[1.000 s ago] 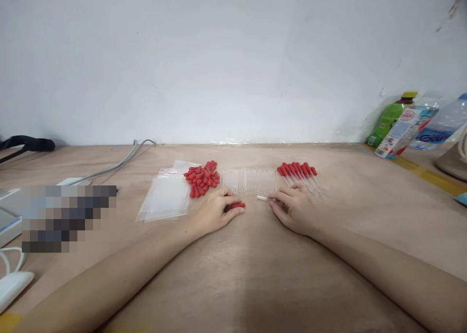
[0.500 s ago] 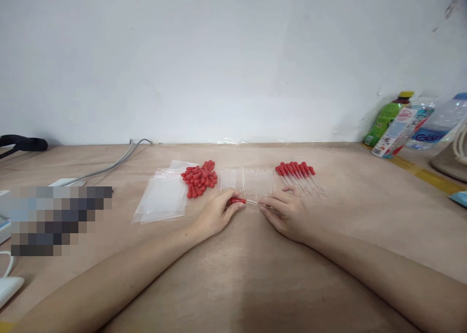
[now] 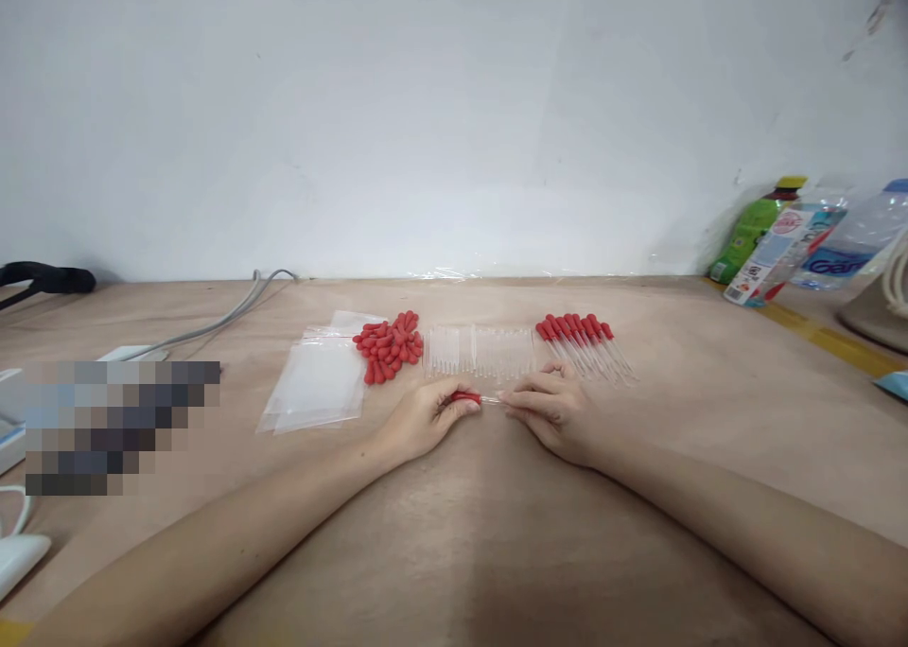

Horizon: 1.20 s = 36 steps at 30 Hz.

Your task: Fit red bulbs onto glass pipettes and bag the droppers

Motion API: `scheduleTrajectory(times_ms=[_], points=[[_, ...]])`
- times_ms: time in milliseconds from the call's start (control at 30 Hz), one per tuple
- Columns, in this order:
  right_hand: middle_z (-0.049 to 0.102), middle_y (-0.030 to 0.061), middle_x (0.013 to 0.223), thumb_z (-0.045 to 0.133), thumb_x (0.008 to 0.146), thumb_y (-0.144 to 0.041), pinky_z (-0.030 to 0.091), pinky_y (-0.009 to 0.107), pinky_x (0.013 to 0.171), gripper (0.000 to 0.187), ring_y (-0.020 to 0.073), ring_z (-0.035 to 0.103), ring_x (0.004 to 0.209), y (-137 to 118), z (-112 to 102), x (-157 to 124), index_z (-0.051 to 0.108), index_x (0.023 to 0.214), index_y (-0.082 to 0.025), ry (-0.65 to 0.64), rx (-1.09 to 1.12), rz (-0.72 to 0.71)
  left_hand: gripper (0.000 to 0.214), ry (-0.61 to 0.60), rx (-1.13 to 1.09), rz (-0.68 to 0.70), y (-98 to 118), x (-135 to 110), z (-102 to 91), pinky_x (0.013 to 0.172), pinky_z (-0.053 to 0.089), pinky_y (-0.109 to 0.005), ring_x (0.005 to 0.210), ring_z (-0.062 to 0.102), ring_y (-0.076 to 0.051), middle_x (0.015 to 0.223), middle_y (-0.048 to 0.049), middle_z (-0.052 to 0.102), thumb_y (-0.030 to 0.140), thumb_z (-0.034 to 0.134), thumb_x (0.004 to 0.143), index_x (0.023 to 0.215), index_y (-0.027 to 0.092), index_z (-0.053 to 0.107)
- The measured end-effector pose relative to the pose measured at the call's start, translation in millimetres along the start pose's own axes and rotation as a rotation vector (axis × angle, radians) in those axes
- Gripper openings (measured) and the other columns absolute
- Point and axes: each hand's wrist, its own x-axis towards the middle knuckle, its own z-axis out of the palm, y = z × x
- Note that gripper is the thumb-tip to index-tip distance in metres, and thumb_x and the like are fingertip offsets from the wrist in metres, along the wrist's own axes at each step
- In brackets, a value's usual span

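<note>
Between thumb and fingers, my left hand (image 3: 429,420) grips a red rubber dropper bulb (image 3: 466,397) with its mouth facing right. My right hand (image 3: 553,410) pinches a thin clear glass dropper tube (image 3: 491,400), whose left end meets the bulb's mouth; how deep it sits inside I cannot tell. Behind my left hand lies a heap of loose red bulbs (image 3: 387,346). A row of bare glass tubes (image 3: 475,349) is spread behind both hands. Past my right hand, several droppers with red bulbs on them (image 3: 578,335) lie side by side.
Clear plastic bags (image 3: 312,387) lie left of the bulb heap. A grey cable (image 3: 234,311) runs along the left side, near a blurred-out patch (image 3: 120,425). Drink bottles (image 3: 759,226) stand and lean at the right against the wall (image 3: 454,127).
The tube and the bulb have come together; before, a small gap lay between them. Both hands have shifted slightly, and the bulb and tube now line up nearly straight.
</note>
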Motion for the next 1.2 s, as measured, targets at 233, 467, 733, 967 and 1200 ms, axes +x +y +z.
scheduleTrajectory(times_ms=[233, 467, 733, 967, 1200], points=[[0.064, -0.0003, 0.074, 0.043, 0.083, -0.013, 0.028, 0.032, 0.075, 0.025, 0.0088, 0.054, 0.065, 5, 0, 1, 0.063, 0.093, -0.024, -0.045, -0.028, -0.051, 0.017, -0.031, 0.084, 0.059, 1, -2, -0.7, 0.067, 0.047, -0.024, 0.073, 0.06, -0.013, 0.082, -0.0009, 0.066, 0.028, 0.049, 0.084, 0.088, 0.019, 0.063], [0.062, 0.004, 0.076, 0.043, 0.085, -0.019, 0.03, 0.031, 0.071, 0.021, 0.0124, 0.052, 0.068, -4, -2, 2, 0.062, 0.093, -0.018, -0.011, -0.124, 0.002, 0.019, 0.017, 0.087, 0.065, -1, 2, -1.5, 0.07, 0.049, -0.023, 0.076, 0.062, -0.013, 0.088, -0.0004, 0.068, 0.03, 0.051, 0.083, 0.094, 0.02, 0.063], [0.059, 0.0031, 0.074, 0.044, 0.086, -0.023, 0.032, 0.03, 0.072, 0.019, 0.0126, 0.051, 0.071, 6, -1, 0, 0.061, 0.091, -0.019, -0.012, -0.147, 0.003, 0.022, 0.054, 0.208, 0.17, 1, 3, -3.6, 0.074, 0.049, -0.026, 0.082, 0.063, -0.015, 0.093, -0.002, 0.068, 0.029, 0.052, 0.083, 0.1, 0.021, 0.062], [0.057, 0.0003, 0.064, 0.041, 0.087, -0.021, 0.027, 0.031, 0.072, 0.022, 0.0101, 0.047, 0.061, -2, -4, 3, 0.062, 0.083, -0.018, -0.045, -0.153, -0.04, 0.021, 0.036, 0.234, 0.188, 1, -1, -1.3, 0.068, 0.047, -0.023, 0.075, 0.061, -0.013, 0.083, -0.0021, 0.067, 0.031, 0.047, 0.086, 0.091, 0.019, 0.063], [0.052, 0.0003, 0.059, 0.038, 0.087, -0.02, 0.025, 0.029, 0.068, 0.027, 0.0099, 0.042, 0.056, -5, -9, 7, 0.062, 0.075, -0.017, -0.121, -0.214, -0.089, 0.019, -0.021, 0.296, 0.249, -1, -2, -2.5, 0.066, 0.046, -0.023, 0.073, 0.06, -0.014, 0.08, -0.0032, 0.065, 0.028, 0.047, 0.086, 0.093, 0.018, 0.062]])
